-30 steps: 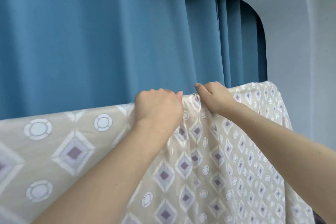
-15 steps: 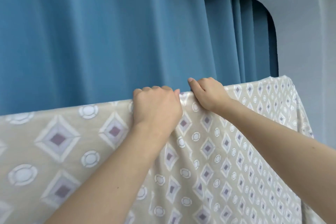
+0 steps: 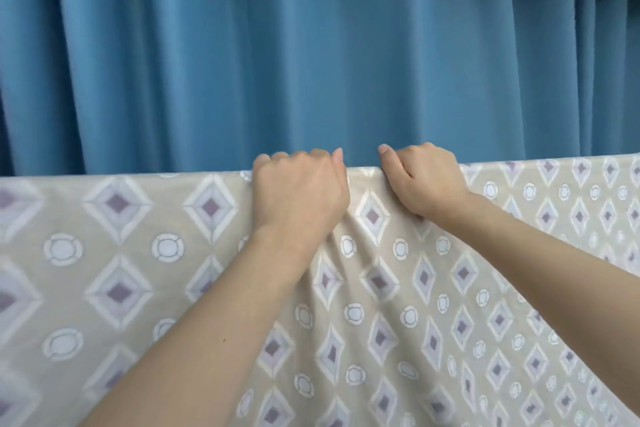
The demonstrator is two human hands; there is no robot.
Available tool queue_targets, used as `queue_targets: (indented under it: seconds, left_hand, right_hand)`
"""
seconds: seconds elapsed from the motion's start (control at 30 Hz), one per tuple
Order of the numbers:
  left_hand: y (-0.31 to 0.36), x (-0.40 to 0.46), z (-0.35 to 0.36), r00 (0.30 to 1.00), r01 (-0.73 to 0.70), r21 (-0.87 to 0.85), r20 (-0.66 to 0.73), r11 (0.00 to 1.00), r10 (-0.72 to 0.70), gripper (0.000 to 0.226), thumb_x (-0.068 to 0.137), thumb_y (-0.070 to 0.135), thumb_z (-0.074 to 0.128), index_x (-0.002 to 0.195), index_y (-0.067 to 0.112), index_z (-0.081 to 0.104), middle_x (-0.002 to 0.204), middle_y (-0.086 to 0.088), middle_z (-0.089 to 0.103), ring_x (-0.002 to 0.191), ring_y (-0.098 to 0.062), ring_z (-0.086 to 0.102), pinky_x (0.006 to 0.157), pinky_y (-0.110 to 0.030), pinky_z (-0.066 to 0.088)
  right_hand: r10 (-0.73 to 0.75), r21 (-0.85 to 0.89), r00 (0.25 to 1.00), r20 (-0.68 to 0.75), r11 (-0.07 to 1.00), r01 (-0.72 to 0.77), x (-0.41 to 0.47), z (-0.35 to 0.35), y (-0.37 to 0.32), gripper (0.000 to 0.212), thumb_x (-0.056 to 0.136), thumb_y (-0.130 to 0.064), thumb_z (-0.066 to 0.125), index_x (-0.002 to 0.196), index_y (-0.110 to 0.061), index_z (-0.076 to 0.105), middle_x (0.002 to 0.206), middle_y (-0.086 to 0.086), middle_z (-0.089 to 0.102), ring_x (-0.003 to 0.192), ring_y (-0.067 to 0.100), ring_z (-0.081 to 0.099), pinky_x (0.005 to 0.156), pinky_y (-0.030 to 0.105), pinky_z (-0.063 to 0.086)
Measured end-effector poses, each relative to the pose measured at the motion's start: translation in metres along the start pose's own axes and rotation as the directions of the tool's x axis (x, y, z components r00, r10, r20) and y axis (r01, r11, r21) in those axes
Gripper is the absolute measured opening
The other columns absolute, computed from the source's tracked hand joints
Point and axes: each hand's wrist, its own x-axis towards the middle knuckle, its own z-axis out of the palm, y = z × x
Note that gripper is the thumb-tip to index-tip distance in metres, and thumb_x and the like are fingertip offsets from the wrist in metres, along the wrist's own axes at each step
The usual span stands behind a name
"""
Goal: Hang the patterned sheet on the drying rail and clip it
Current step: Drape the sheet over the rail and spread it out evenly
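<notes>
Along the top fold of the beige diamond-patterned cotton sheet (image 3: pixel 214 253), draped before the blue pleated curtain (image 3: pixel 311 55), left hand (image 3: pixel 298 198) and right hand (image 3: pixel 426 180) clutch soft, light cloth, best gripped there.

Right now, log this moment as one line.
left hand: grips sheet top | right hand: grips sheet top | clips: none visible

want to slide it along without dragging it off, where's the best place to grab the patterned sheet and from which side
Grip the patterned sheet at its top fold, coming from the near side and over the top with fingers curled behind, as the left hand and right hand do. That fold is the one straight, taut line; below the hands the cloth hangs in loose creases and would likely only bunch. The rail itself is hidden under the cloth.
</notes>
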Motion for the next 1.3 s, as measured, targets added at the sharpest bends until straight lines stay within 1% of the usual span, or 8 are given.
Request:
queue_targets:
  seconds: [0.5,0.73,0.83,0.93,1.03,1.13,1.2,1.3]
  left_hand:
    - [-0.158,-0.029,-0.025,0.987,0.155,0.175,0.006,0.972,-0.158,0.054,0.098,0.032,0.022,0.064,0.011,0.058,0.058,-0.010,0.062,0.057,-0.030,0.053,0.065,-0.038,0.036]
    - [-0.228,-0.041,-0.050,0.946,0.269,0.225,0.119,0.936,-0.300,0.060,0.097,0.038,0.010,0.082,0.013,0.063,0.082,-0.007,0.067,0.081,-0.031,0.057,0.083,-0.043,0.036]
    - [-0.257,-0.053,-0.062,0.879,0.470,-0.054,0.125,0.881,-0.461,0.042,0.099,0.039,0.018,0.093,0.015,0.053,0.097,-0.005,0.060,0.095,-0.030,0.054,0.086,-0.044,0.040]
    - [-0.293,-0.080,-0.070,0.719,0.693,-0.392,0.308,0.606,-0.623,0.036,0.101,0.041,0.027,0.094,0.012,0.048,0.090,0.004,0.056,0.094,-0.023,0.052,0.083,-0.038,0.041]
    - [-0.322,-0.121,-0.079,0.679,0.733,-0.472,0.463,0.490,-0.570,0.043,0.095,0.051,0.032,0.092,0.015,0.054,0.089,0.008,0.061,0.089,-0.015,0.057,0.085,-0.036,0.042]
    - [-0.337,-0.152,-0.085,0.597,0.800,-0.462,0.559,0.382,-0.575,0.017,0.086,0.025,0.044,0.082,0.010,0.050,0.076,0.005,0.054,0.071,-0.013,0.050,0.069,-0.034,0.039]
    - [-0.345,-0.165,-0.091,0.572,0.820,-0.404,0.587,0.405,-0.572,0.015,0.078,0.014,0.042,0.083,0.007,0.055,0.077,0.001,0.061,0.073,-0.017,0.055,0.068,-0.034,0.042]
    - [-0.351,-0.176,-0.099,0.555,0.786,-0.221,0.663,0.577,-0.502,0.027,0.090,0.008,0.038,0.087,0.013,0.064,0.091,0.002,0.072,0.088,-0.016,0.066,0.078,-0.028,0.050]
  right_hand:
    - [-0.249,0.071,0.969,0.012,0.966,0.247,0.010,0.009,-0.154,0.063,0.102,-0.040,0.019,0.052,-0.008,0.040,0.053,0.006,0.046,0.050,0.025,0.041,0.053,0.033,0.028]
    - [-0.394,0.208,0.917,0.059,0.904,0.375,0.018,0.006,-0.233,0.062,0.102,-0.043,0.017,0.058,-0.011,0.046,0.061,0.005,0.047,0.059,0.027,0.045,0.062,0.035,0.035]
    - [-0.449,0.280,0.890,0.076,0.866,0.413,0.020,0.004,-0.263,0.059,0.102,-0.045,0.016,0.060,-0.013,0.044,0.064,0.004,0.046,0.062,0.028,0.045,0.064,0.035,0.033]
    - [-0.500,0.311,0.864,0.063,0.832,0.459,0.020,0.004,-0.301,0.056,0.102,-0.045,0.016,0.061,-0.016,0.041,0.065,0.002,0.042,0.069,0.029,0.047,0.065,0.035,0.034]
    - [-0.537,0.288,0.843,-0.029,0.803,0.522,0.013,0.006,-0.337,0.050,0.103,-0.035,0.019,0.062,-0.017,0.040,0.063,0.002,0.040,0.067,0.029,0.048,0.060,0.034,0.033]
    - [-0.540,0.200,0.833,-0.119,0.809,0.553,0.009,0.014,-0.355,0.045,0.103,-0.026,0.025,0.060,-0.016,0.036,0.058,0.002,0.039,0.056,0.027,0.046,0.050,0.028,0.023]
    - [-0.515,0.160,0.846,-0.137,0.832,0.532,0.008,0.020,-0.358,0.047,0.103,-0.027,0.025,0.059,-0.015,0.037,0.056,0.002,0.038,0.049,0.023,0.039,0.048,0.027,0.019]
    - [-0.475,0.160,0.869,-0.141,0.855,0.494,0.010,0.025,-0.356,0.053,0.103,-0.033,0.021,0.060,-0.014,0.046,0.055,0.003,0.038,0.050,0.024,0.039,0.049,0.028,0.020]
